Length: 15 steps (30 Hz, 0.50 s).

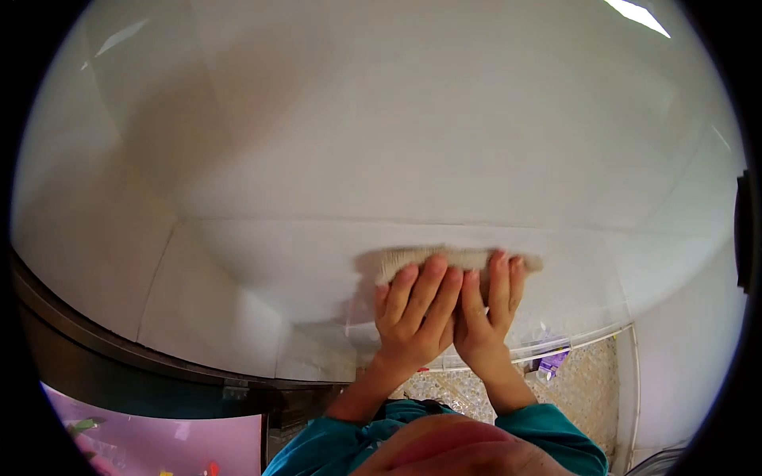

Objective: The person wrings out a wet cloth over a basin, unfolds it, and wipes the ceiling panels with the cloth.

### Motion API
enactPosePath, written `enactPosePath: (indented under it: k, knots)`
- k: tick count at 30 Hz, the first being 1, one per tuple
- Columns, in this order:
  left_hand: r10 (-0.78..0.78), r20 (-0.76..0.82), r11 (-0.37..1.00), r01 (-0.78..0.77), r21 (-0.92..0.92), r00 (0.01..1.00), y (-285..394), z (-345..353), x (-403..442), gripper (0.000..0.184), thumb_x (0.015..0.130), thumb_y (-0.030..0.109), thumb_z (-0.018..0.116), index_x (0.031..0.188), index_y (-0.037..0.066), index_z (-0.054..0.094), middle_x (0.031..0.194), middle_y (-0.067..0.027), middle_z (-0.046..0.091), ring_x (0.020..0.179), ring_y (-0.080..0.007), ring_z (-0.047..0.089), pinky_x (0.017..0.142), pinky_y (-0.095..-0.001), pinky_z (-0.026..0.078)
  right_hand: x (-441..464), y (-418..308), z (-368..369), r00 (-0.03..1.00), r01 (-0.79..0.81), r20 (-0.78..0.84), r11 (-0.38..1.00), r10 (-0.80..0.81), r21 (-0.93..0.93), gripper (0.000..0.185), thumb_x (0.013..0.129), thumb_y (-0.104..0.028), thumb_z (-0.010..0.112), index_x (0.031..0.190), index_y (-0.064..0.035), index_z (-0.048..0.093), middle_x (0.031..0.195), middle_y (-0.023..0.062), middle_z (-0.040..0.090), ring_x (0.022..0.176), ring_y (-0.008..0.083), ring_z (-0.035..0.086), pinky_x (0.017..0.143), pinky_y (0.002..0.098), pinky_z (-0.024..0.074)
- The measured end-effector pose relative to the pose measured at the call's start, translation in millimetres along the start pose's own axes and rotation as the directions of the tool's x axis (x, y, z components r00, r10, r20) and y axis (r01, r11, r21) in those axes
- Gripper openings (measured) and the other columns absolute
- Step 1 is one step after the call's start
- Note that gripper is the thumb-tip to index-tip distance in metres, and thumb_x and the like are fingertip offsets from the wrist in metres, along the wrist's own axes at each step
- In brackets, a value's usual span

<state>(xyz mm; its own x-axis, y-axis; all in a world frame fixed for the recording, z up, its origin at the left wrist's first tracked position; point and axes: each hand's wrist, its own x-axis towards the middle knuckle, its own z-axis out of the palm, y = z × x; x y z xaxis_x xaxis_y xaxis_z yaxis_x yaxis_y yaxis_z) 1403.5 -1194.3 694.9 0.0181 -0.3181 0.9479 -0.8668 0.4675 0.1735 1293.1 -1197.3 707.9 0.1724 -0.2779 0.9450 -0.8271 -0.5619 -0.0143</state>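
Observation:
A folded beige cloth (468,258) with a ribbed weave lies against the white tiled wall (429,159). My left hand (417,317) rests flat on its left part, fingers stretched out and spread. Beside it, my right hand (486,317) presses on the right part, its fingers also extended, their tips close to the cloth's upper edge. The two hands touch or nearly touch at the thumbs, and both cover much of the cloth's lower side. Just above the cloth runs a horizontal tile joint.
A purple packet (553,361) lies on the speckled floor (587,389) below. A dark-framed pink panel (190,444) with coloured decorations is at the lower left. A pale vertical edge (627,389) bounds the floor on the right.

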Motion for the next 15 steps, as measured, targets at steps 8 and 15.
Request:
enactPosePath:
  k: [8,15]
  knots:
    - [0.044,-0.024,0.998,-0.042,0.046,0.999,-10.3,5.8,-4.1,0.031,0.088,0.023,0.058,0.117,0.017,0.065,0.133,-0.0027,0.054,0.133,-0.0265,0.037,0.114,-0.0437,0.015,3.6,2.8,4.8,0.999,0.034,-0.015,0.999,-0.034,0.015,0.033,0.080,-0.004,0.065,0.112,-0.0099,0.066,0.133,0.0157,0.051,0.127,0.0358,0.040,0.089,0.0447,0.0435]
    - [0.049,0.004,0.998,-0.049,0.051,0.999,-56.8,13.8,-91.4,0.030,0.087,0.025,0.059,0.116,0.019,0.064,0.132,-0.0012,0.054,0.130,-0.0268,0.039,0.110,-0.0446,0.024,-74.5,-14.2,37.4,0.993,0.045,0.106,0.998,-0.049,0.035,0.033,0.079,-0.006,0.065,0.111,-0.0130,0.067,0.131,0.0103,0.053,0.124,0.0316,0.044,0.089,0.0420,0.0446]
